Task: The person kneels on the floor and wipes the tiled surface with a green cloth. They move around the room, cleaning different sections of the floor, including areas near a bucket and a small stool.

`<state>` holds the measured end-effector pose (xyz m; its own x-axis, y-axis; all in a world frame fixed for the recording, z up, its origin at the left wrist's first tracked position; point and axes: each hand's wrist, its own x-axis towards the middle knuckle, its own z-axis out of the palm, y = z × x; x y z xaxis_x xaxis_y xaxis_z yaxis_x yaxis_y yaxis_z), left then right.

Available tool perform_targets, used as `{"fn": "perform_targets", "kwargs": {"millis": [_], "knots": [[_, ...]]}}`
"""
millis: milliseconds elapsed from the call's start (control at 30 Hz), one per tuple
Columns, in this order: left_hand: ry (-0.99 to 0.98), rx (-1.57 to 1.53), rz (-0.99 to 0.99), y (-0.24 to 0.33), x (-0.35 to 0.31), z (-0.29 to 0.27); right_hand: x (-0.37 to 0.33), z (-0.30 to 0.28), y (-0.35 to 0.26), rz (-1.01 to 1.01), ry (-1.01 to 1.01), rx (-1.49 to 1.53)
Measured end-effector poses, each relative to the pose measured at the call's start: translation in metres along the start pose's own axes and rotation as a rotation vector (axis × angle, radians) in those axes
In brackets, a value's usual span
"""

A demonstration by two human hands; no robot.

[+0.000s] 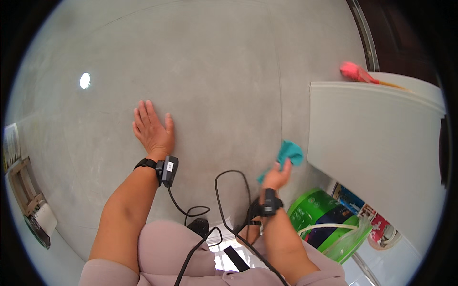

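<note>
My left hand (pixel 155 134) lies with its fingers spread against a broad, smooth grey surface (pixel 214 86). Nothing is in it. To the right and nearer to me, my right hand (pixel 276 178) is closed around a teal cloth (pixel 290 152). Part of the cloth sticks out beyond the fingers, and a corner hangs on the left side of the hand. A thin dark line runs along the grey surface close to the cloth. Each wrist wears a black strapped device; the left one (pixel 169 171) has a cable.
A white cabinet-like block (pixel 372 124) stands at right, with a pink-headed brush (pixel 357 72) on top. Below it are a green bucket (pixel 310 209) and colourful packages (pixel 350 200). Black cables (pixel 217 190) loop between my arms. A wooden-framed object (pixel 26 186) sits far left.
</note>
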<state>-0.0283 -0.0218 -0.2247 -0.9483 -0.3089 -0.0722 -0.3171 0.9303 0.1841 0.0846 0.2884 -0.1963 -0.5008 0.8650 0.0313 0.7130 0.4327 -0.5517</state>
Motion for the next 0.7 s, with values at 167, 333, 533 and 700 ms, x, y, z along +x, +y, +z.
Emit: {"fn": "perform_targets", "kwargs": {"millis": [167,333,533,700], "knots": [[0.004,0.035,-0.009,-0.002,0.002,-0.001,-0.063,0.056,-0.071,-0.542,-0.684,0.254],[0.024,0.049,-0.015,-0.001,0.002,-0.004,-0.013,0.06,-0.09,-0.448,-0.505,0.403],[0.022,0.05,-0.014,0.001,0.003,-0.001,0.061,-0.014,0.019,0.178,-0.09,-0.018],[0.065,0.045,0.036,-0.001,0.007,0.004,0.078,0.048,-0.017,-0.447,-0.185,-0.064]]}}
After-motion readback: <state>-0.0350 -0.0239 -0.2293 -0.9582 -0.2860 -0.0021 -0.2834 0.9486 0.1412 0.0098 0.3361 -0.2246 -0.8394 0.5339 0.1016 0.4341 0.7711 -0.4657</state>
